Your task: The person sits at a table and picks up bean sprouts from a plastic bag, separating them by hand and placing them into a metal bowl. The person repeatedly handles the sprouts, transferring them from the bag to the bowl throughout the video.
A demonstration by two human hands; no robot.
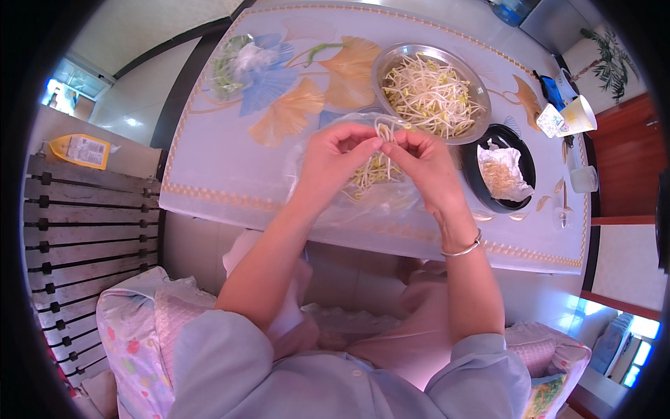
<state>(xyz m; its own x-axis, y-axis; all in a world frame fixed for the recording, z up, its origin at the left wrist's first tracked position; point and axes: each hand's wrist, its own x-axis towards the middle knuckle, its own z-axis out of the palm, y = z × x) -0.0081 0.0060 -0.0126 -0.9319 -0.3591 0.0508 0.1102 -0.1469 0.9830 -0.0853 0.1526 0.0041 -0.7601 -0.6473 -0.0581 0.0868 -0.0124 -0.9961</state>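
Note:
Between the fingertips of both hands is a small bunch of bean sprouts [385, 131]. My left hand [337, 152] pinches it from the left, and my right hand [421, 154], with a bracelet [466, 249] on the wrist, pinches it from the right. Below the hands more bean sprouts [372, 178] lie in a clear plastic bag [327, 209]. A steel bowl [484, 118] heaped with sprouts stands just beyond my right hand. Right of that hand, a black dish [471, 167] holds crumpled white paper [515, 157] with thin sprout trimmings [497, 177] on it.
A plastic bag of green vegetables [230, 68] and a green pepper [320, 50] lie at the table's far left. Along the right edge stand a paper cup [580, 114], a small white cup [584, 179] and a clear cup [564, 217]. A patterned tablecloth [220, 157] covers the table.

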